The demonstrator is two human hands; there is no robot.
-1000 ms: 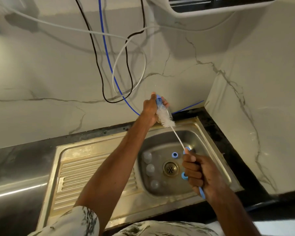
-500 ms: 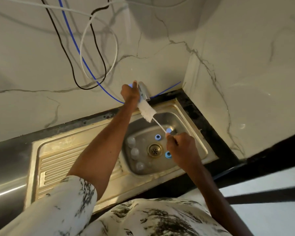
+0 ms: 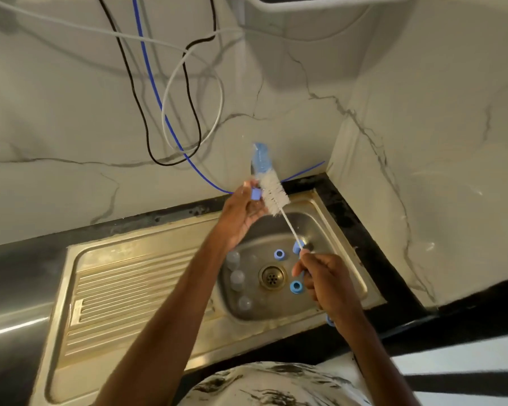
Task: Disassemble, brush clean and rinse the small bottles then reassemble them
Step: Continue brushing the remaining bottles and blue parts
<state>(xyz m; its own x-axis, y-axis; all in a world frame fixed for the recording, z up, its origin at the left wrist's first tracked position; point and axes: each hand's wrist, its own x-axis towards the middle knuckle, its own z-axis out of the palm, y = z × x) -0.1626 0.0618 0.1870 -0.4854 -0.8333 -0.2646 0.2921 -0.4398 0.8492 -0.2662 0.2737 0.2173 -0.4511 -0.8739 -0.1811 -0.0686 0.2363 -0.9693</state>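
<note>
The left hand (image 3: 241, 208) is raised above the far rim of the sink (image 3: 346, 253), its fingers closed around a small bottle (image 3: 261, 161) of clear plastic that juts up and away past the fingertips and looks bluish and blurred against the marble wall (image 3: 71, 112). A small blue cap (image 3: 255, 194) sits against that hand's fingertips, just at 9 o'clock of the brush head. The bottle brush (image 3: 274, 197) has a fat tuft of white bristles sitting at the bottle's mouth, with a thin white stem running down toward 5 o'clock to a blue handle. The right hand (image 3: 324, 281) is curled tight on that handle above the basin, and the blue end of the handle peeks out below the wrist. Down in the steel basin, the drain (image 3: 272, 277) lies at the middle; three clear bottles (image 3: 237, 279) stand in a row at its 9 o'clock side, hazy and pale with rounded tops. Two blue caps lie open-side up, one cap (image 3: 279, 254) at 12 o'clock of the drain and another cap (image 3: 296, 286) at 4 o'clock, close to the right hand. The ribbed draining board (image 3: 123, 285) stretches off at 9 o'clock of the basin, set into a dark bench (image 3: 361, 230). Black, white and blue cables (image 3: 170, 124) hang in loops on the wall.
</note>
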